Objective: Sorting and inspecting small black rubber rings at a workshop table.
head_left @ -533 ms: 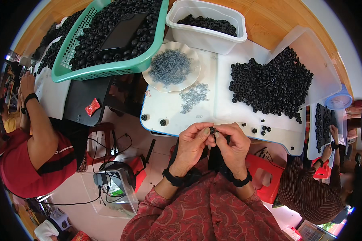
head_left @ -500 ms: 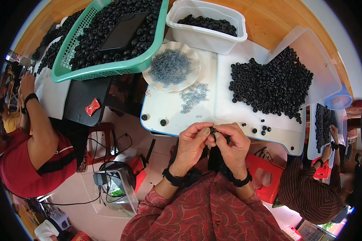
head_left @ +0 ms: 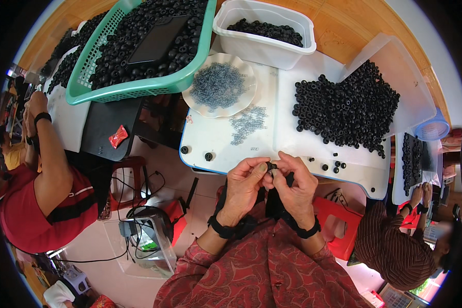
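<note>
Here it is, the little black piece (head_left: 272,166), dark and stubby, partly hidden, pinched in the left hand (head_left: 245,186), with the right hand (head_left: 296,186) close against it, its exact tilt hard to tell

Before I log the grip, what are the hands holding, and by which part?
A small black piece, held where the left hand and right hand meet; they cover too much to tell by which part.
</note>
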Demonstrator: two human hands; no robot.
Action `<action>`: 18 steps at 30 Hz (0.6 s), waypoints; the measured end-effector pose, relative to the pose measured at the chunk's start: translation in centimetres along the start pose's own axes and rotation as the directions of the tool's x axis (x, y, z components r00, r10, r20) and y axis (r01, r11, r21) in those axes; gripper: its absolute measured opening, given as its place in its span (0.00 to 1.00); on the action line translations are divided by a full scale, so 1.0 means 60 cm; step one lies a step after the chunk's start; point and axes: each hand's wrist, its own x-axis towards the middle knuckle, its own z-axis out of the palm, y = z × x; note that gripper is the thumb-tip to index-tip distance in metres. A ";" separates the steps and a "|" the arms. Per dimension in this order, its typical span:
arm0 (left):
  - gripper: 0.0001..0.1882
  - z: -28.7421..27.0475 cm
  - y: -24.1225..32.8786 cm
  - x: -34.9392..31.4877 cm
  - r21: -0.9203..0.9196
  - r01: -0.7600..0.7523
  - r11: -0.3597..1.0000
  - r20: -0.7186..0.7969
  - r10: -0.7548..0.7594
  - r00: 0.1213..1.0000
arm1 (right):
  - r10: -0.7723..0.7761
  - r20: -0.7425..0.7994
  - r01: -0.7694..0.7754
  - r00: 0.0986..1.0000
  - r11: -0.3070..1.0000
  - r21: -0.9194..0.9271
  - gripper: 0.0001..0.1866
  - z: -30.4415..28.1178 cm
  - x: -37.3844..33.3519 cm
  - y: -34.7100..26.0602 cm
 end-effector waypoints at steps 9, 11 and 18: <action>0.09 0.006 0.004 -0.002 0.169 -0.037 0.985 -0.073 0.050 0.996 | 0.036 -0.029 -0.035 0.999 0.999 0.010 0.28 0.009 -0.008 0.002; 0.09 0.012 0.012 -0.004 0.220 -0.032 0.975 -0.076 0.050 0.996 | 0.004 -0.029 -0.005 1.000 1.000 -0.012 0.28 0.009 -0.006 0.001; 0.10 0.028 0.021 -0.009 0.360 -0.084 0.929 -0.092 0.125 0.988 | -0.066 -0.027 0.062 0.997 0.991 -0.118 0.30 0.008 -0.001 -0.008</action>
